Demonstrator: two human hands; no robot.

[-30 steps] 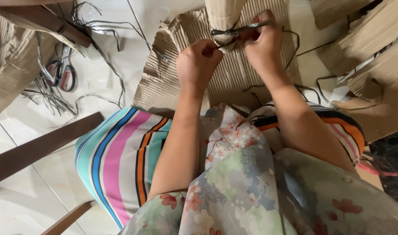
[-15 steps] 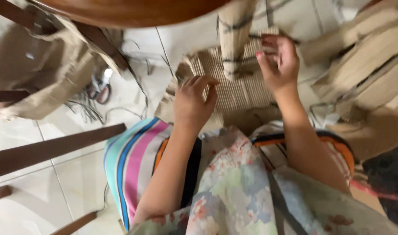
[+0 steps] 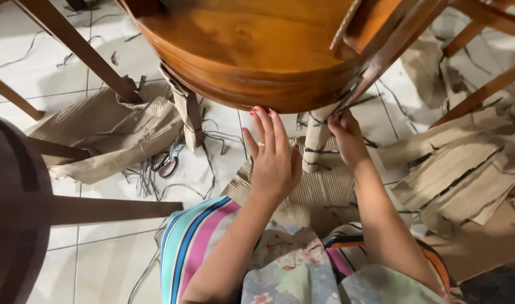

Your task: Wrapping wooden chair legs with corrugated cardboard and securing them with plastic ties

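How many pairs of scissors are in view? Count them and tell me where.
1. The scissors lie on the tiled floor among black cord scraps, left of the left hand, beside the crumpled cardboard. Others may be hidden under cardboard.

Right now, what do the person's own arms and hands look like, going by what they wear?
Both forearms are bare, with no sleeves in view. The left hand has red-painted nails and a gold-coloured ring on one finger. The right hand shows no ring or visible polish from this angle.
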